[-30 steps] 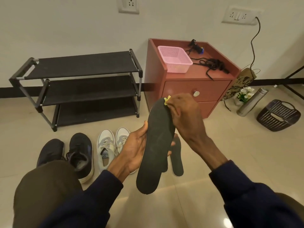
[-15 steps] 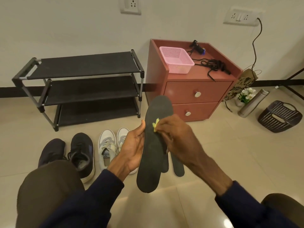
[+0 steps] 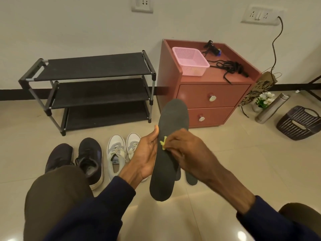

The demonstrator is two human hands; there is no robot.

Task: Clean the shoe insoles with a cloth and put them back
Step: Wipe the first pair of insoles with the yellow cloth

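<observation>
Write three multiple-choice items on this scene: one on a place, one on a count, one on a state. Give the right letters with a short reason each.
1. Where does the pink basket stand?
A. on the shoe rack
B. on the red cabinet
C. on the floor

2. How many shoes lie on the floor?
A. two
B. four
C. six

3. What is the right hand doing?
A. pressing a yellow cloth onto the insole
B. opening a drawer
C. resting on a knee

Answers: 1 B, the basket stands on the cabinet top. 2 B, a dark pair and a white pair. 3 A, its fingers pinch the cloth against the insole held by the left hand.
</observation>
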